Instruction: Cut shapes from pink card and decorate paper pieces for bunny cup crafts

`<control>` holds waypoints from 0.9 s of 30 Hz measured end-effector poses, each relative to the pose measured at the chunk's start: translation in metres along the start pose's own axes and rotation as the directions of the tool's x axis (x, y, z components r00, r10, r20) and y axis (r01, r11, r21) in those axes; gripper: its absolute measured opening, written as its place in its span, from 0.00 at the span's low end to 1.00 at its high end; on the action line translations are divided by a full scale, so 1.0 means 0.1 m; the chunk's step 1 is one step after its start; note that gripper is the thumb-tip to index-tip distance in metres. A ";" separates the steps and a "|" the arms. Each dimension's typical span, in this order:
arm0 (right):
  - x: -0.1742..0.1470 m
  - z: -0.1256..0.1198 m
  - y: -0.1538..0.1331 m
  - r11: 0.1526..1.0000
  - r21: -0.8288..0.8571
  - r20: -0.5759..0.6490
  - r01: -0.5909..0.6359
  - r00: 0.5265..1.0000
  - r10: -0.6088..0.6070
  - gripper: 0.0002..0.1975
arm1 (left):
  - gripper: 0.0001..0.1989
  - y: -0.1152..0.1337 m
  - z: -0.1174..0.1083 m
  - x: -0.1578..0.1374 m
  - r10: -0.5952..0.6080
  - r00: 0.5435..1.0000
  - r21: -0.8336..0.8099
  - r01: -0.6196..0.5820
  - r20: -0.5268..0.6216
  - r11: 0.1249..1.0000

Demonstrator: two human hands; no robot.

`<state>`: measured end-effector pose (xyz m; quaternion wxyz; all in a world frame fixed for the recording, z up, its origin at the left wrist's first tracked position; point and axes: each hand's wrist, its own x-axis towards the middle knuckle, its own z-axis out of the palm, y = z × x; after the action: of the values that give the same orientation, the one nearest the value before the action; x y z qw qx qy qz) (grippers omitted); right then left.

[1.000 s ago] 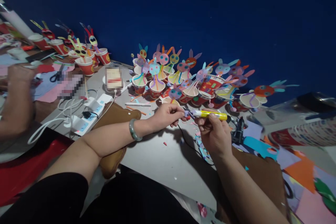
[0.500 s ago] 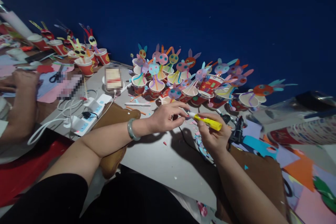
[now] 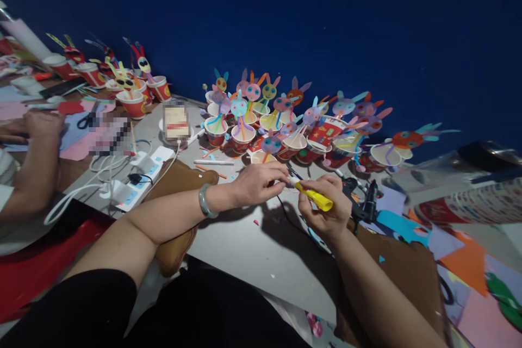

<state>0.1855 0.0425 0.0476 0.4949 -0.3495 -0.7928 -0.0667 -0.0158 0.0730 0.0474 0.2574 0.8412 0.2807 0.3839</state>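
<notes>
In my right hand (image 3: 328, 211) is a slim yellow tube with a white tip (image 3: 316, 198); its kind is unclear. The fingers are wrapped round it, and the white tip points left at my other hand. My left hand (image 3: 258, 184), with a bangle (image 3: 205, 200) on its wrist, has its thumb and fingers bent together at the tube's tip. Whatever those fingertips pinch is too small or hidden to name. Just beyond the hands stand paper cups with paper rabbit figures (image 3: 238, 106) on coloured stems. Paper scraps (image 3: 255, 222) dot the tabletop (image 3: 244, 244).
A white power strip (image 3: 141, 185) with cables lies left of my forearm. Black scissors (image 3: 87, 117) lie near another person's hand (image 3: 44, 122). At right are a black marker (image 3: 370, 201), coloured paper (image 3: 468, 255), stacked cups (image 3: 468, 201) and a clear pitcher (image 3: 444, 174).
My right hand has shifted slightly left, and the yellow tube's rear end has moved left and down. The left fingers have drawn in a little, staying at the tip.
</notes>
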 end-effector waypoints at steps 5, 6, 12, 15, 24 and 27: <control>0.01 0.01 0.02 0.994 -0.032 -0.016 0.103 0.995 -0.103 0.13 | 0.12 0.02 -0.01 -0.01 -0.004 1.000 0.013 0.003 0.031 1.000; 0.02 0.01 0.02 0.994 -0.038 -0.017 0.105 0.994 -0.105 0.13 | 0.12 0.03 -0.01 -0.01 -0.012 0.999 0.019 0.011 0.039 1.000; 0.02 -0.01 0.02 0.999 -0.032 -0.037 0.039 0.999 -0.040 0.11 | 0.11 0.04 -0.01 -0.01 -0.022 0.998 0.037 0.019 0.059 0.999; -0.03 -0.01 0.05 0.999 -0.007 -0.056 -0.041 0.998 0.041 0.10 | 0.11 0.02 0.02 -0.01 -0.007 0.999 -0.007 0.008 0.050 1.000; -0.26 0.09 0.20 0.968 0.144 -0.089 -0.206 0.972 0.220 0.20 | 0.05 0.07 0.04 0.03 -0.139 0.959 -0.441 0.238 0.246 0.865; -0.26 0.06 0.17 0.978 0.118 -0.040 -0.175 0.983 0.180 0.20 | 0.04 0.10 0.00 0.04 -0.193 0.902 -0.570 0.398 0.386 0.719</control>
<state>0.1985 0.0457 0.0186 0.5378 -0.3882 -0.7483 0.0145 -0.0112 0.0681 0.0561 0.6247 0.6949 0.2239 0.2771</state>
